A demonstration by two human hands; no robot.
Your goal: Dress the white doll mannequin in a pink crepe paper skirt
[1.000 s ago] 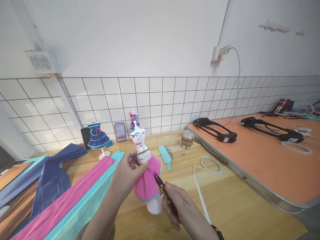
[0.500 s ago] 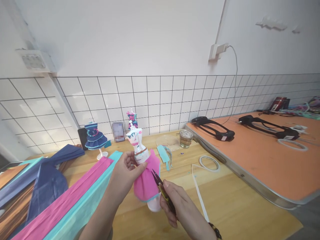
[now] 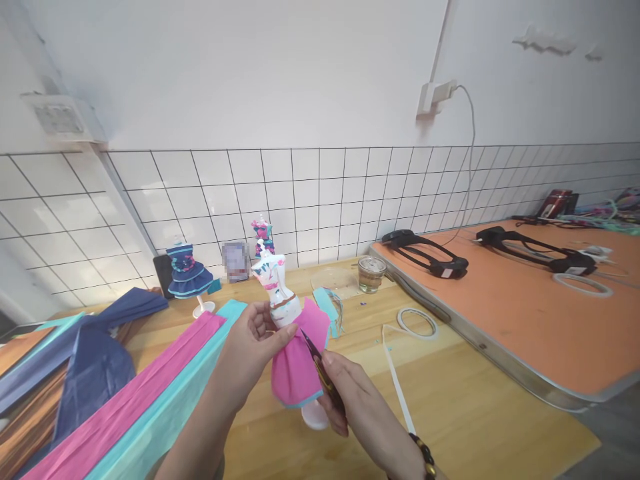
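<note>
My left hand is closed around the waist of a small white dress-form mannequin, its thumb pressing pink material against the front. The mannequin leans slightly, and its torso carries pink and blue smudges. A pink skirt piece with a light-blue hem hangs from the waist, its right part sticking out as a loose flap. In my right hand is a dark pair of thread snips with yellowish marks. Their pointed tips touch or nearly touch the pink material beside my left thumb; whether they cut it I cannot tell.
Pink, turquoise, navy and brown strips lie at left. Behind stand a mannequin in a blue dress and another decorated one. A glass jar, light-blue scraps and a tape roll lie right, beside an orange-topped table.
The pink flap has swung outward to the right and the mannequin's base has shifted slightly right. The snips' tips have moved a little up and left, closer to my left thumb.
</note>
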